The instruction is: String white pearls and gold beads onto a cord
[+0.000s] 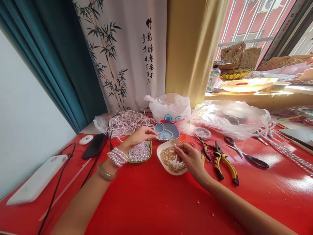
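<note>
My left hand (144, 135) hovers over the edge of a green-rimmed dish of pearly lilac beads (140, 152), beside a blue dish (175, 131). Its fingertips are together, and whatever they hold is too small to make out. A beaded bracelet (117, 157) and a bangle (106, 172) circle that wrist. My right hand (187, 156) is over the right side of a white dish (161, 146) with small gold beads (168, 156). Thumb and forefinger are pinched on a tiny item that I cannot make out clearly.
Pliers (223, 160) and scissors (236, 147) lie to the right, near more bead strands (283, 147). Plastic bags (171, 106) and a heap of strands (132, 120) line the back. At left are a black phone (95, 146), a white power bank (36, 179) and cables.
</note>
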{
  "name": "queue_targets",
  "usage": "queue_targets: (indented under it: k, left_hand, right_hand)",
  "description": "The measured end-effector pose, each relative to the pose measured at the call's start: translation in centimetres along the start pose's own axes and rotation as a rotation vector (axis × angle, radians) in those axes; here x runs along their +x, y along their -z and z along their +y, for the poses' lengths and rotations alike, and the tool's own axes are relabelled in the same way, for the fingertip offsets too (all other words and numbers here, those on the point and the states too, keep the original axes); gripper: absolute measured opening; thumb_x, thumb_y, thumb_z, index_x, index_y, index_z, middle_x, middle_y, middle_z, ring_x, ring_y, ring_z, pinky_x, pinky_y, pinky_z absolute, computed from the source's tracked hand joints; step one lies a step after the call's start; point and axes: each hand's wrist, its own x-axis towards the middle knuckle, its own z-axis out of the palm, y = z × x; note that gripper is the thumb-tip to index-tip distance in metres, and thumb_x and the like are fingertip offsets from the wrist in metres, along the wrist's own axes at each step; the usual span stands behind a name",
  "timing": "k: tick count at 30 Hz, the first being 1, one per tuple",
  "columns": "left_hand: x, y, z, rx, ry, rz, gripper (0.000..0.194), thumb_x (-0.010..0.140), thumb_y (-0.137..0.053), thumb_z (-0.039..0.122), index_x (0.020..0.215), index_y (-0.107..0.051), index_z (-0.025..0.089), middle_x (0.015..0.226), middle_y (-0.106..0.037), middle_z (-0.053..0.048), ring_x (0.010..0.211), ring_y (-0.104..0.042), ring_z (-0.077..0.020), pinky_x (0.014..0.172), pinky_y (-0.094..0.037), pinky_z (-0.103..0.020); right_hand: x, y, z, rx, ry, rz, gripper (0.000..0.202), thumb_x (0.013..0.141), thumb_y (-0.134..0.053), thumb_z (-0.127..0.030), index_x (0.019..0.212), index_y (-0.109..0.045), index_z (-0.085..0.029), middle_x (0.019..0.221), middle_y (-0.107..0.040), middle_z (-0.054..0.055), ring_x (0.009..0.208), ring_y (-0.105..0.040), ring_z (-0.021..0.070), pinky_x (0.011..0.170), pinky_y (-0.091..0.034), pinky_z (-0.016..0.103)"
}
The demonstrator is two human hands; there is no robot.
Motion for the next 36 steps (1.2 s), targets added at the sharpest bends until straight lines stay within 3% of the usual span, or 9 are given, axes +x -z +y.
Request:
queue_targets:
  k: [5, 12, 21, 31, 36]
  left_hand:
    - [0.4, 2.3, -2.4, 0.314, 0.015, -0.008, 0.018, 0.062, -0.058, 0.022, 0.076, -0.065, 0.013, 0.077, -0.066, -0.006, 0.07, -0.058, -0.0153, 0.066, -0.043, -0.026]
    - [-0.2, 1.3, -4.6, 0.518, -0.006, 0.071, 0.017, 0.059, -0.06, 0.02, 0.075, -0.064, 0.015, 0.077, -0.065, -0.004, 0.071, -0.057, -0.0157, 0.065, -0.042, -0.025]
    - [-0.9, 0.9, -5.0, 0.588, -0.059, 0.133, 0.01, 0.061, -0.06, 0.025, 0.065, -0.063, 0.017, 0.07, -0.063, -0.004, 0.067, -0.054, -0.0156, 0.061, -0.038, -0.024]
    - [-1.9, 0.6, -4.1, 0.619, -0.05, 0.142, 0.008, 0.062, -0.06, 0.024, 0.065, -0.064, 0.019, 0.071, -0.064, -0.004, 0.067, -0.055, -0.0162, 0.062, -0.038, -0.025]
    - [-2.6, 0.4, -3.1, 0.532, -0.069, 0.262, 0.01, 0.064, -0.058, 0.025, 0.067, -0.065, 0.018, 0.07, -0.064, -0.003, 0.065, -0.055, -0.0154, 0.062, -0.037, -0.025]
  right_hand:
    - [0.2, -1.6, -0.4, 0.081, 0.014, 0.111, 0.026, 0.072, -0.053, -0.042, 0.068, -0.052, -0.016, 0.059, -0.055, -0.001, 0.044, -0.044, 0.0073, 0.043, -0.035, 0.02]
    - [-0.4, -4.3, -0.9, 0.121, 0.021, 0.046, 0.027, 0.071, -0.053, -0.044, 0.068, -0.052, -0.017, 0.058, -0.053, -0.002, 0.044, -0.043, 0.0074, 0.042, -0.035, 0.02]
    - [-0.4, -2.9, -1.4, 0.162, -0.071, 0.028, 0.028, 0.07, -0.055, -0.043, 0.066, -0.053, -0.016, 0.059, -0.056, 0.0, 0.044, -0.044, 0.0069, 0.042, -0.035, 0.02]
    - [0.5, -1.7, -2.8, 0.161, -0.011, 0.133, 0.027, 0.068, -0.058, -0.042, 0.069, -0.055, -0.015, 0.064, -0.06, 0.002, 0.05, -0.052, 0.0085, 0.047, -0.042, 0.02]
    - [1.3, -2.3, -3.4, 0.138, 0.06, 0.149, 0.028, 0.068, -0.057, -0.043, 0.072, -0.054, -0.015, 0.067, -0.061, 0.002, 0.05, -0.056, 0.0089, 0.046, -0.043, 0.02]
